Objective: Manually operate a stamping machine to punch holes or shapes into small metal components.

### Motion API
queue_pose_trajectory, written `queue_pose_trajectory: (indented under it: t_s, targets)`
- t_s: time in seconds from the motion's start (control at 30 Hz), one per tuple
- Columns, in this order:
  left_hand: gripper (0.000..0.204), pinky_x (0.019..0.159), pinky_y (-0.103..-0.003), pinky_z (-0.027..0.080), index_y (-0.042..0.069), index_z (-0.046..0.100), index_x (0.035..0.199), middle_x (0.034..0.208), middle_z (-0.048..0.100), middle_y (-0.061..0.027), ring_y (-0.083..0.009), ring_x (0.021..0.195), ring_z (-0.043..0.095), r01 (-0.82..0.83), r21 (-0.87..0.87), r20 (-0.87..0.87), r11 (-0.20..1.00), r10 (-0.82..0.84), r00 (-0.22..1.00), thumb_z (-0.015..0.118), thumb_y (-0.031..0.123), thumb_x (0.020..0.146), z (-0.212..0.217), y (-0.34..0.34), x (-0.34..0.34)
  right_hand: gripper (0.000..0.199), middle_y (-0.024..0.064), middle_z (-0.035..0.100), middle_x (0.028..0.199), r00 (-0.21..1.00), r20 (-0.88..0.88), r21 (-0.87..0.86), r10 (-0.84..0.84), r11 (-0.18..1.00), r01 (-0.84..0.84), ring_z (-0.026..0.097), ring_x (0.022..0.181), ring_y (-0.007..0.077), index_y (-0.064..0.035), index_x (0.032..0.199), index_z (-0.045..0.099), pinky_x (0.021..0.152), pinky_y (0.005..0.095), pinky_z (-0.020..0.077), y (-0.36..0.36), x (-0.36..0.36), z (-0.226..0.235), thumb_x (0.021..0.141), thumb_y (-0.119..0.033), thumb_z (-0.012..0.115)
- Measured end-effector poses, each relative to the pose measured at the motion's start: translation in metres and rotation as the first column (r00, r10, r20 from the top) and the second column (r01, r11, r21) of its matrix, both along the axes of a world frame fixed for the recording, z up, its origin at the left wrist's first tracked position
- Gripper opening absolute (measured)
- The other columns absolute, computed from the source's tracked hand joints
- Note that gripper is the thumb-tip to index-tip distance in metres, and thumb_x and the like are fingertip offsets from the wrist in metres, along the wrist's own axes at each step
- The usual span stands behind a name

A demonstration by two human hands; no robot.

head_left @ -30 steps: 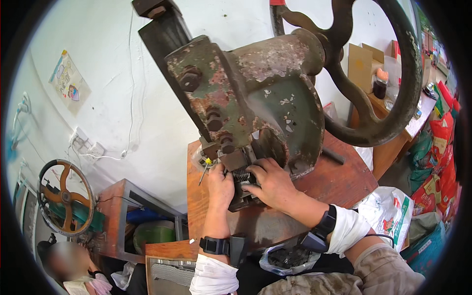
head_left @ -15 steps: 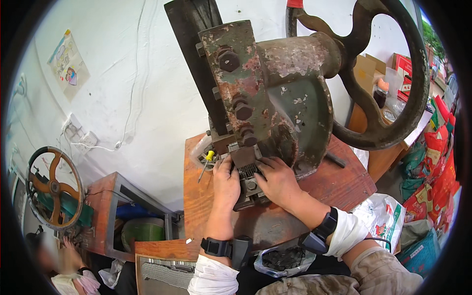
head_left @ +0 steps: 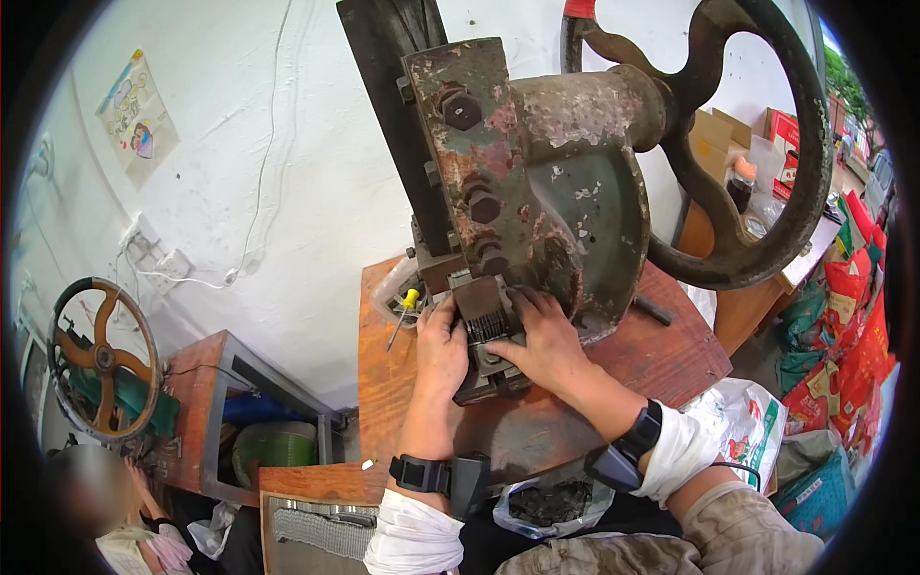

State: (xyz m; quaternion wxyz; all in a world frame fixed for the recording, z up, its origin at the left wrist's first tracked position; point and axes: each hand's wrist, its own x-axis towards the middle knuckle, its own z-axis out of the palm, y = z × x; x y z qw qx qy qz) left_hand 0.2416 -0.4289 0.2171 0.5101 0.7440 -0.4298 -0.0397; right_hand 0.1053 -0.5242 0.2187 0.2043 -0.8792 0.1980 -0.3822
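Between my hands, at the foot of a worn green-brown hand press (head_left: pixel 465 182), lies a dark metal piece with fine ridges (head_left: pixel 487 328). It sits in the die just under the press's metal block (head_left: pixel 477 293). My left hand (head_left: pixel 440 353) is at the left side of the die, fingers drawn together at its edge; whatever they pinch is hidden. On the other side, my right hand (head_left: pixel 554 347) has its fingers stretched along the die's side. Its thumb is apart from them, reaching to the front of the ridged piece, near a bolt.
A yellow-handled screwdriver (head_left: pixel 410 301) leans at a plastic tub (head_left: pixel 391 287) left of the press. The large handwheel (head_left: pixel 815 182) stands to the right. A bag of dark pieces (head_left: pixel 551 506) lies by my lap. Another person (head_left: pixel 134 546) works at a second wheel (head_left: pixel 103 359), lower left.
My right thumb has moved down toward the front of the die and its fingers have spread upward. More of the ridged piece shows. The whole view has shifted slightly.
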Motion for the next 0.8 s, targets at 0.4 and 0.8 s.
queue_pose_trajectory:
  t_s: [0.4,0.8]
  targets:
    - [0.043,0.103,-0.044,0.032,0.004,0.056,0.120,0.126,0.054,-0.0157,-0.0397,0.119,0.041,-0.042,0.032,0.182,0.999,0.036,0.983,0.052,-0.001,0.078,-0.005,0.000,-0.002,0.067,0.0172,0.050,0.125,0.992,0.012,0.172,0.127,0.977,-0.127,0.047,0.117,0.0348,-0.0031,0.119,0.053,0.096,0.0411,0.0411,-0.016,0.011,0.008,0.064,-0.031,0.077]
    - [0.038,0.085,-0.079,0.017,0.016,0.056,0.122,0.141,0.041,-0.0008,-0.0377,0.129,0.031,-0.183,0.338,0.272,0.923,0.090,0.958,0.051,0.015,0.084,-0.002,0.007,-0.007,0.049,0.0170,0.063,0.101,0.978,0.079,0.083,0.195,0.976,-0.201,0.056,0.102,0.0356,-0.0044,0.107,0.061,0.087,0.0395,0.0457,-0.009,-0.043,0.071,0.064,-0.022,0.078]
